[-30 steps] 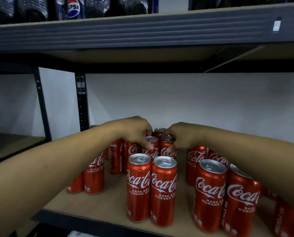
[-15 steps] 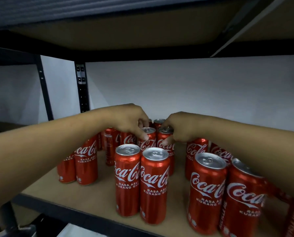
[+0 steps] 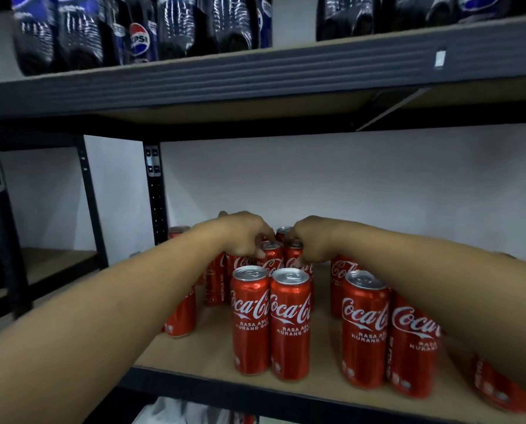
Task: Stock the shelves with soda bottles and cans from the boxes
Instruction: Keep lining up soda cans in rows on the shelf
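Left hand (image 3: 245, 237) and right hand (image 3: 313, 240) each grip one can top.
Left can (image 3: 271, 250) and right can (image 3: 290, 254) stand side by side mid-shelf (image 3: 324, 356). About twelve red cans (image 3: 251, 319) in view, some hidden by the arms. Pepsi bottles (image 3: 139, 35) above are too blurred to count.

Red Coca-Cola cans (image 3: 290, 325) are stood upright, several in close pairs, on the tan shelf board (image 3: 213, 347), which is framed in dark metal. Dark Pepsi bottles (image 3: 139, 32) are carried by the upper shelf (image 3: 255, 78).
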`<act>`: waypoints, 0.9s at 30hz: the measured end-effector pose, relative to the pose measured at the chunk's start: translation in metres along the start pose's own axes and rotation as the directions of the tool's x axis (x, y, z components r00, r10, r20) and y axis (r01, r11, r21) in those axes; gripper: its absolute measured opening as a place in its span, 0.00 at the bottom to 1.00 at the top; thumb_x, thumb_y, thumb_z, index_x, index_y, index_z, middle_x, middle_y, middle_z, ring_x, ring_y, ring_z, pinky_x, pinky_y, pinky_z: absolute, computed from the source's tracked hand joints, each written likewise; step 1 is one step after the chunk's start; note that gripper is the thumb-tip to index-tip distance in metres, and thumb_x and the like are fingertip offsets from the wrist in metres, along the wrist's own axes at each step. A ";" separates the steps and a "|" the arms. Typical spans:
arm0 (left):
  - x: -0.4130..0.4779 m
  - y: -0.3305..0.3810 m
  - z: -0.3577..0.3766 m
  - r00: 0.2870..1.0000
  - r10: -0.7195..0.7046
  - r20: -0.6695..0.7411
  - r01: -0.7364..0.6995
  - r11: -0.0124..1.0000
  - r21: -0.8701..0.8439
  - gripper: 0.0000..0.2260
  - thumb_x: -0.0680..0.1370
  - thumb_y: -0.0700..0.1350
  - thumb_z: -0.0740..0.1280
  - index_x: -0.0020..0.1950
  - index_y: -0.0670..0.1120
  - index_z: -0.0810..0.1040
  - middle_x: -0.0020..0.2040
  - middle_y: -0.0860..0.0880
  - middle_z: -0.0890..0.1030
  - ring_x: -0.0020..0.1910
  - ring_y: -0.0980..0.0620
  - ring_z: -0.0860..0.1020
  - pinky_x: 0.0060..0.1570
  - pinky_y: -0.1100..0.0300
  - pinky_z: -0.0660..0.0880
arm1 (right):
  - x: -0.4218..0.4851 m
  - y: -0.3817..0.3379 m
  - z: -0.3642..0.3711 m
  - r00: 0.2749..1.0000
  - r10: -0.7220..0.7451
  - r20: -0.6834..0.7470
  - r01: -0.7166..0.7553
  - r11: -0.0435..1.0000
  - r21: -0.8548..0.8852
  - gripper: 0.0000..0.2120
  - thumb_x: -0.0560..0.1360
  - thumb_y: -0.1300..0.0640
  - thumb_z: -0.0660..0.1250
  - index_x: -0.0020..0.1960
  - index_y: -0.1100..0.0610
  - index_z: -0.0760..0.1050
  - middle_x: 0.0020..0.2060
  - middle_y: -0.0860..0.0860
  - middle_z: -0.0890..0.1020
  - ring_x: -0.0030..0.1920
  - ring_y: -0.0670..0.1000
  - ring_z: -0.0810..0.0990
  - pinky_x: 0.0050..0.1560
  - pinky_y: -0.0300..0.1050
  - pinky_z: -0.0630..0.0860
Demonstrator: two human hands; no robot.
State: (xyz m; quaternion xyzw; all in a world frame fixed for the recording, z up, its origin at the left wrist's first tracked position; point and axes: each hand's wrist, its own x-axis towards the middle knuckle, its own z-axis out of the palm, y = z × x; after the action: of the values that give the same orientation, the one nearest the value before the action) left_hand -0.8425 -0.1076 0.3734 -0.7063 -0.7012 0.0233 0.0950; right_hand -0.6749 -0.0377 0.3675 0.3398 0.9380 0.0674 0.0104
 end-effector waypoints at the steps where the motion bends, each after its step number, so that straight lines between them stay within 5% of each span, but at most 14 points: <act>1: -0.001 0.000 0.002 1.000 -0.004 -0.014 0.004 1.000 0.011 0.21 0.80 0.51 0.71 0.73 0.55 0.74 0.65 0.53 0.80 0.64 0.47 0.76 0.54 0.51 0.66 | 0.000 -0.002 0.000 1.000 0.005 -0.002 -0.005 1.000 -0.009 0.29 0.77 0.50 0.74 0.75 0.53 0.70 0.65 0.52 0.80 0.62 0.54 0.78 0.60 0.47 0.75; 9: 0.000 -0.003 0.012 0.993 -0.059 -0.099 0.056 0.998 -0.032 0.16 0.80 0.54 0.70 0.67 0.54 0.77 0.60 0.52 0.81 0.63 0.47 0.74 0.63 0.41 0.63 | -0.002 -0.008 0.000 0.998 0.067 -0.021 -0.067 0.998 0.002 0.31 0.75 0.49 0.76 0.75 0.52 0.71 0.65 0.52 0.80 0.62 0.54 0.78 0.59 0.46 0.73; 16: 0.002 -0.010 0.012 0.991 -0.050 -0.123 0.042 0.997 -0.063 0.16 0.77 0.62 0.71 0.58 0.54 0.80 0.53 0.53 0.82 0.57 0.48 0.76 0.61 0.42 0.66 | 0.000 -0.002 0.000 0.994 0.099 -0.038 -0.099 0.995 0.013 0.32 0.74 0.46 0.76 0.75 0.52 0.71 0.66 0.52 0.79 0.64 0.55 0.77 0.62 0.48 0.74; 27: 0.003 -0.011 0.014 0.991 -0.059 -0.119 0.046 0.993 -0.113 0.15 0.79 0.59 0.70 0.63 0.55 0.80 0.58 0.55 0.82 0.60 0.50 0.75 0.62 0.42 0.65 | -0.006 0.003 0.001 0.998 0.058 -0.030 -0.055 0.995 0.084 0.32 0.77 0.48 0.74 0.78 0.51 0.67 0.71 0.51 0.75 0.70 0.54 0.74 0.67 0.49 0.71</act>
State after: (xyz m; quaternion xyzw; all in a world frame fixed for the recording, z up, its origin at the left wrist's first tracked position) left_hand -0.8559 -0.1031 0.3618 -0.6917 -0.7127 -0.0608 0.0992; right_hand -0.6685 -0.0394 0.3671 0.3652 0.9301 0.0339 -0.0209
